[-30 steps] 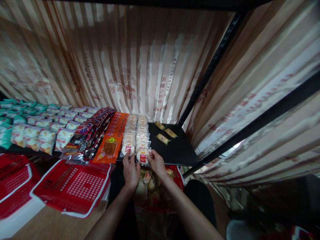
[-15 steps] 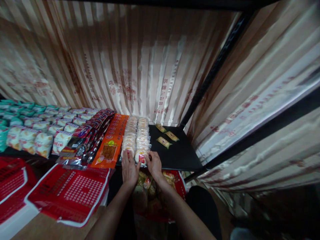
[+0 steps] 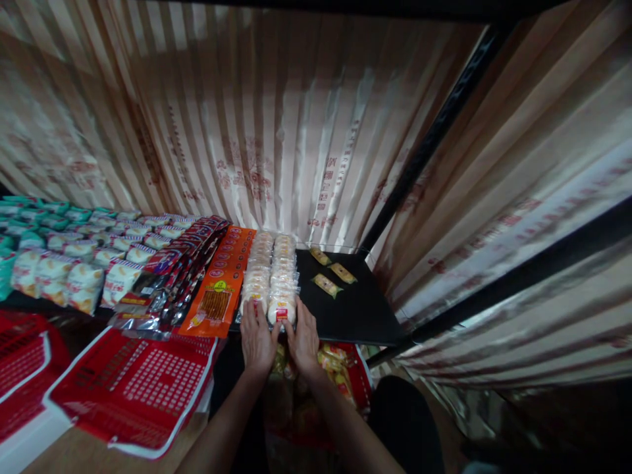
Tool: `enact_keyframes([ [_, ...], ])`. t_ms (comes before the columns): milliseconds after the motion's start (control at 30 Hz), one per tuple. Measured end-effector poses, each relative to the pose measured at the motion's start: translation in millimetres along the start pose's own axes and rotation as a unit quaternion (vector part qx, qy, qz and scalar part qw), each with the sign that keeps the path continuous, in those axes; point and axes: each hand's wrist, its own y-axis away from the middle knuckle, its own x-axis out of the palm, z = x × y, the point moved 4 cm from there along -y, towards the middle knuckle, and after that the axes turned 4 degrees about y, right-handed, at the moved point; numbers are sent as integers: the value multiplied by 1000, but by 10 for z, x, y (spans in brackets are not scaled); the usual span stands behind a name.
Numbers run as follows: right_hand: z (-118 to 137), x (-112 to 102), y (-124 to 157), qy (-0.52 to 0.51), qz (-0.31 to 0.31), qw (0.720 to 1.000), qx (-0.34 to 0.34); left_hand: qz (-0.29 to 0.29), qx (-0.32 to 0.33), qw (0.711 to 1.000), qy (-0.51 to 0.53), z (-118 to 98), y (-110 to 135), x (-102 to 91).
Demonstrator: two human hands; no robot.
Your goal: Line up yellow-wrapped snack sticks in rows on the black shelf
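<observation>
Two rows of round white cakes in clear wrappers point(image 3: 282, 266) run back along the black shelf, their front packets bearing red labels. My left hand point(image 3: 258, 341) lies with outstretched fingers against the front of the left row. Its thumb reaches toward the right row's front packet point(image 3: 282, 312). At that packet's right side rests my right hand point(image 3: 304, 337), fingers extended and thumb near the packet's front. Both hands touch the packets without wrapping round them. Beneath my forearms, a red basket point(image 3: 365, 372) holds several yellowish wrapped snacks point(image 3: 338, 368), partly hidden.
An orange snack bag point(image 3: 217, 289) lies left of the rows, beside dark red packets point(image 3: 182, 263) and several white bags point(image 3: 83, 286). Three small yellow packets point(image 3: 326, 285) lie on the black shelf point(image 3: 360, 309). Another red basket point(image 3: 138, 388) sits lower left. Dark posts point(image 3: 429, 151) and curtains surround the shelf.
My right hand has turned and drawn its fingers straighter along the right row's front packet. My left hand stays at the left row. The view has shifted slightly.
</observation>
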Motion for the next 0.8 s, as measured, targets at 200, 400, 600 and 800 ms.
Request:
enact_keyframes([
  [200, 33, -6, -87, 60, 15, 998, 15, -18, -10, 1000, 21, -37, -24, 14],
  [400, 52, 12, -89, 82, 4, 997, 5, -28, -16, 999, 37, -4, -32, 26],
  [600, 47, 22, -54, 82, -8, 997, 1, -45, -8, 998, 47, 4, -11, 46],
  [800, 80, 44, -66, 88, 3, 996, 20, -26, -4, 999, 45, -14, -13, 12],
])
